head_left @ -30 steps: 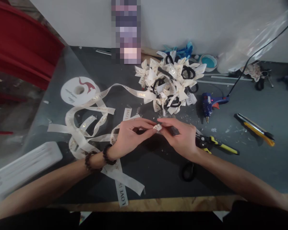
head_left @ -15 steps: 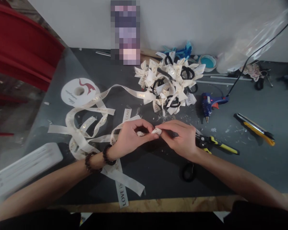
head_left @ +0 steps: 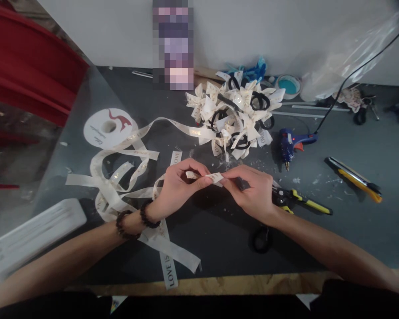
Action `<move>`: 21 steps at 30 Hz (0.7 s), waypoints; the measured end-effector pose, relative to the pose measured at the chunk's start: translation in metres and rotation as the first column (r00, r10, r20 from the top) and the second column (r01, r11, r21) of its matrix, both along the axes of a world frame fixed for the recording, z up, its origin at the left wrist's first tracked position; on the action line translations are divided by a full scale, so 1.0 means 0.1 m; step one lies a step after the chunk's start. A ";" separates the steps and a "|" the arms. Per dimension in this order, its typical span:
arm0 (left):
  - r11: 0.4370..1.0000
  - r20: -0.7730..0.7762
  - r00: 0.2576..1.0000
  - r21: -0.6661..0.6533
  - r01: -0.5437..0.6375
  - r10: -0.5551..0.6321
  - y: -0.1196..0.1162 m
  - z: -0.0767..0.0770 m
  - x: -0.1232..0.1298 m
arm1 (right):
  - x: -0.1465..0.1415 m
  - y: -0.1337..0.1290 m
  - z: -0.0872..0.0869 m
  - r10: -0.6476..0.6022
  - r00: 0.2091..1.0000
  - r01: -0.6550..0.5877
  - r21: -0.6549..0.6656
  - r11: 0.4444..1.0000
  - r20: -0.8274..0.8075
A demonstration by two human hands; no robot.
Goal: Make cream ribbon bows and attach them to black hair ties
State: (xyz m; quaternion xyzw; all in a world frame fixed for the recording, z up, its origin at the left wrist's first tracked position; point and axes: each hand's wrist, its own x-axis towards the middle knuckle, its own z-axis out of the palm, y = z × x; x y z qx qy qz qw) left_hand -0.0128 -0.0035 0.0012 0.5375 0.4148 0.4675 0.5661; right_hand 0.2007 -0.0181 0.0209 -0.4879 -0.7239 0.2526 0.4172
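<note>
A small white ribbon piece with printing (head_left: 214,178) is pinched between the fingertips of both hands above the dark table. My left hand (head_left: 182,184), with dark beaded bracelets at the wrist, grips its left side, and one ribbon end shows inside the curl of the fingers. My right hand (head_left: 251,188) holds the right end between thumb and forefinger. Beyond the hands lies a heap of white ribbon bows with black hair ties (head_left: 236,113). Loose printed ribbon (head_left: 111,195) curls beside my left forearm, near a white ribbon spool (head_left: 109,127).
On the right are a blue glue gun (head_left: 287,144) with a cable, a yellow utility knife (head_left: 355,179) and yellow-black pliers (head_left: 306,201). A black ring (head_left: 262,239) lies near my right forearm. A long white case (head_left: 36,235) is at the left edge.
The ribbon piece between my fingertips has turned and looks flatter and wider. My left hand has shifted slightly up, and more of the ribbon end shows inside its fingers.
</note>
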 end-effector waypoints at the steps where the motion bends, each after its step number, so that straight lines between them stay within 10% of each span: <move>1: 1.000 0.004 1.000 -0.015 -0.014 0.014 0.00 -0.01 0.00 | 0.00 0.00 0.01 0.003 1.000 -0.003 -0.002 1.000 -0.010; 21: 0.998 0.021 1.000 -0.055 0.016 -0.015 -0.01 -0.05 -0.02 | 0.01 -0.01 -0.02 0.011 0.999 -0.013 0.055 0.998 0.032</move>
